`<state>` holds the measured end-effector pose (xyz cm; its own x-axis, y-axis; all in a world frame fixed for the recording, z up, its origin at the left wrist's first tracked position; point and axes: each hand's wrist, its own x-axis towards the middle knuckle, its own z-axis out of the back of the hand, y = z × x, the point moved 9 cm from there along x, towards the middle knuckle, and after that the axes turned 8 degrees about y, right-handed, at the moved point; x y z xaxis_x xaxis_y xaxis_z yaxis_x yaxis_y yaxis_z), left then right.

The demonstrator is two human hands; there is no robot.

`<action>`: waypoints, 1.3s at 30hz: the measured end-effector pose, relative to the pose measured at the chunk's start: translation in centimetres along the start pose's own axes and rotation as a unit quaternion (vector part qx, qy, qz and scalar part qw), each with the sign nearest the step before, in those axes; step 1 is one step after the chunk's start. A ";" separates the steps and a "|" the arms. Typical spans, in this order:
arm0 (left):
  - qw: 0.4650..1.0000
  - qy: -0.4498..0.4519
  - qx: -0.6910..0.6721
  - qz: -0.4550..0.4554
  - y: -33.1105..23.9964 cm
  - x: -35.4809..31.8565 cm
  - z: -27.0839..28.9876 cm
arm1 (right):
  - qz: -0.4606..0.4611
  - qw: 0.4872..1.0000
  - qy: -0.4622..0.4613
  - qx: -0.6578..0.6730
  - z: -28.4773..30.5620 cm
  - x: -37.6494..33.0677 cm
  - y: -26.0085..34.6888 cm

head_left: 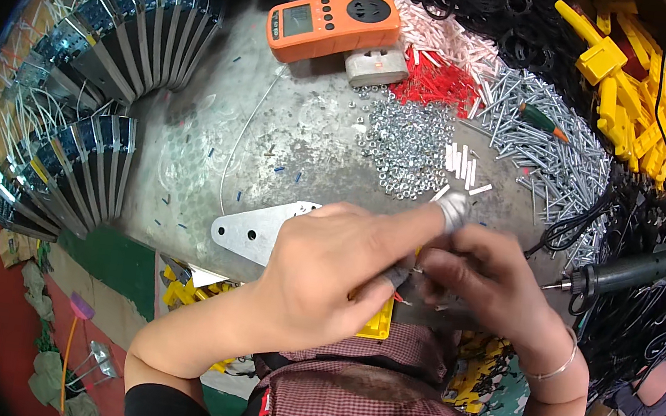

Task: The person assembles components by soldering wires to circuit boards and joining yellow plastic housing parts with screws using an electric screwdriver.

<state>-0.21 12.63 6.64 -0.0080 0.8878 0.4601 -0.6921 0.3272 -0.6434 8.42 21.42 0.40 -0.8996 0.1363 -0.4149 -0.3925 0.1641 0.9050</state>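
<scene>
Worktop (pixel 189 147): grey metal, scuffed. Forearms (pixel 204 322): a pair, angled inward. Left hand (pixel 335 259): back uppermost, index finger reaching right, its tip wrapped in white. Right hand (pixel 492 275): fingers curled, close against the left's; blurred and overlapped, so what either grips cannot be told. Metal plates (pixel 161 42): fanned in rows, far left. Yellow parts (pixel 628 104): heaped, upper right. Screws (pixel 561 137): heaped, right. Power screwdriver (pixel 636 273): dark, right of the right hand. Meter (pixel 331 27): orange, beyond the hands. Flat plate (pixel 246 232): pale, on the worktop, right end hidden by the left hand. Yellow case (pixel 376 325): below the left hand, mostly covered. Nuts (pixel 408 146): loose, beyond the hands.
</scene>
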 end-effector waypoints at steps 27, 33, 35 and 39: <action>0.908 0.145 0.244 0.310 7.5 -12.0 11.0 | 0.048 0.965 -0.126 -0.226 1.8 -1.3 -0.2; 0.920 0.120 0.229 0.294 5.7 -15.0 9.8 | 0.073 0.942 -0.139 -0.297 1.1 -1.4 0.9; 0.923 0.076 0.273 0.260 5.0 -17.1 8.7 | 0.078 0.940 -0.146 -0.299 1.0 -1.4 1.3; 0.937 0.028 0.305 0.171 3.9 -17.1 8.0 | 0.087 0.933 -0.156 -0.311 1.4 -1.7 2.7</action>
<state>-8.56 -3.87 1.17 -0.2785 0.9282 0.2469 -0.9395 -0.2099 -0.2708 9.18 23.02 3.40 -0.8987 0.4017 -0.1758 -0.3681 -0.4734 0.8003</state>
